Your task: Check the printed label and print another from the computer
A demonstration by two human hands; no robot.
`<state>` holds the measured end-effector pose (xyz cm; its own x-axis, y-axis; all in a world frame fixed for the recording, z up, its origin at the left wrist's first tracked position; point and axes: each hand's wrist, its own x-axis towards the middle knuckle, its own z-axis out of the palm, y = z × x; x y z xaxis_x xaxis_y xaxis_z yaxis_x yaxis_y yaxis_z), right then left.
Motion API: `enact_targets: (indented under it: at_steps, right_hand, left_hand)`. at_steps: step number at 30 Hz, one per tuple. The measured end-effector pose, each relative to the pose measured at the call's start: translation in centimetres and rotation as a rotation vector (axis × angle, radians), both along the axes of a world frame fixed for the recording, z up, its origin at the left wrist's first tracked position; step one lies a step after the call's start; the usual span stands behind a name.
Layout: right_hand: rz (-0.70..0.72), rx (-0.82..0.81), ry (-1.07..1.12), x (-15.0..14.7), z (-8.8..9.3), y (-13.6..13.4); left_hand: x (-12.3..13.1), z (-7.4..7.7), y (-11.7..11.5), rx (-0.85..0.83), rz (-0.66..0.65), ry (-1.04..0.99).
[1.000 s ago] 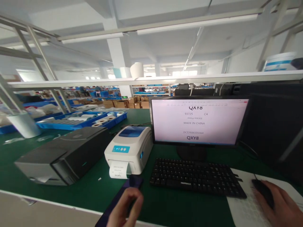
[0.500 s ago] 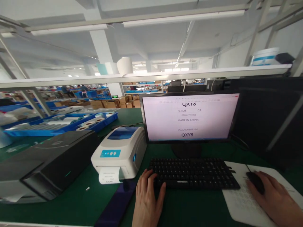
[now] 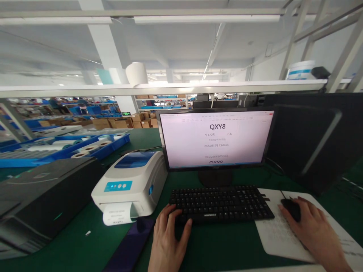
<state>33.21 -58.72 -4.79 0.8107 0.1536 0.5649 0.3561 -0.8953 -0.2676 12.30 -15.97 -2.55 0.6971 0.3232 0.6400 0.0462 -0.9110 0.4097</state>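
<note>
Resting left hand [image 3: 167, 241] open on keyboard [image 3: 221, 202]; right hand [image 3: 309, 224] cupping mouse [image 3: 290, 208]; blue tray [image 3: 56, 149] holds rolls.

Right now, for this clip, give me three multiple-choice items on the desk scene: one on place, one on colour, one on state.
1. Where does the left hand rest?
A. on the keyboard's left end
B. on the white printer
C. on the monitor

2. What colour is the keyboard?
A. white
B. black
C. blue

3. What state is the white printer in?
A. lid raised
B. lying on its side
C. a label sticking out of its slot

Answers:
1. A, its fingers lie on the leftmost keys.
2. B, keys and frame are black on the green mat.
3. C, a printed label hangs from the front slot.

The right hand covers the mouse.
</note>
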Motion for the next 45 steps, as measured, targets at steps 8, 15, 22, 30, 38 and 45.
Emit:
enact_targets:
  at_steps: [8, 15, 22, 30, 38, 45]
  right_hand:
    - [-0.079, -0.088, -0.002, 1.0, -1.8, -0.3]
    - [-0.119, -0.076, 0.018, 0.8, -1.4, 0.1]
    - [-0.108, -0.083, 0.006, 0.3, -1.0, 0.3]
    - [-0.099, -0.107, 0.011, 0.8, -1.9, -0.3]
    - [-0.102, -0.131, 0.013, 1.0, -2.4, -1.1]
    - [-0.059, -0.141, 0.068, 2.0, -4.0, -2.0]
  left_hand:
    - [0.6, -0.5, 0.1, 0.091, 0.049, -0.003]
    - [1.0, -1.0, 0.7, 0.128, 0.024, -0.010]
    - [0.9, -0.6, 0.4, 0.117, 0.027, -0.008]
    - [0.7, -0.6, 0.2, 0.106, 0.047, 0.004]
    - [0.5, -0.3, -0.2, 0.073, 0.041, 0.027]
    - [0.2, -0.4, -0.4, 0.061, 0.045, 0.074]
